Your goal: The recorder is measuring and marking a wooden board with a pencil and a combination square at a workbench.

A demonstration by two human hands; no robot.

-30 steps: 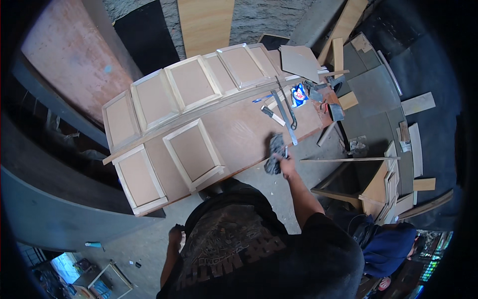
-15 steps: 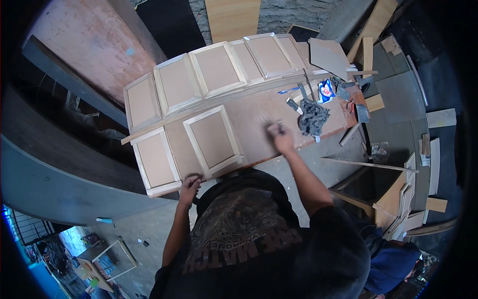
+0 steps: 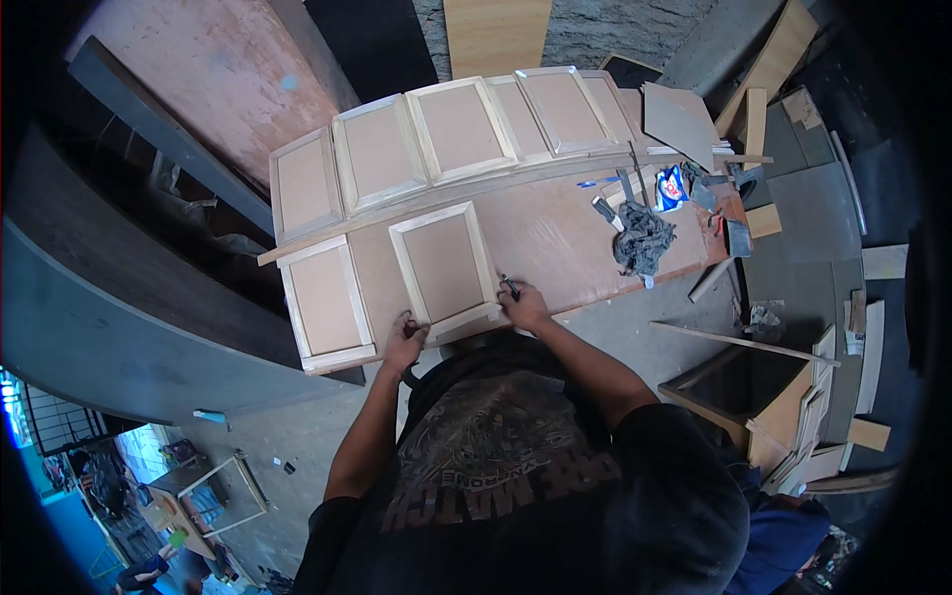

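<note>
A panel (image 3: 442, 262) with a pale wooden frame lies on the workbench (image 3: 555, 238) directly in front of me. My left hand (image 3: 404, 343) is at the frame's near left corner, its fingers closed against the edge. By the near right corner, my right hand (image 3: 526, 307) grips a slim dark pen-like tool (image 3: 510, 287), tip pointing up and away; its exact kind is too small to tell. A second framed panel (image 3: 327, 296) lies to the left, with a strip of bare board between the two.
Several framed panels (image 3: 461, 125) lie in a row at the back, behind a long wooden strip (image 3: 397, 205). To the right are a crumpled dark cloth (image 3: 645, 241), a blue and white packet (image 3: 671, 188) and loose boards (image 3: 679, 121). A person in blue (image 3: 778, 535) is low at right.
My right hand has come left and nearer, from the open bench surface to the panel's near right corner. My left hand has shifted right along the near edge. The view has shifted slightly.
</note>
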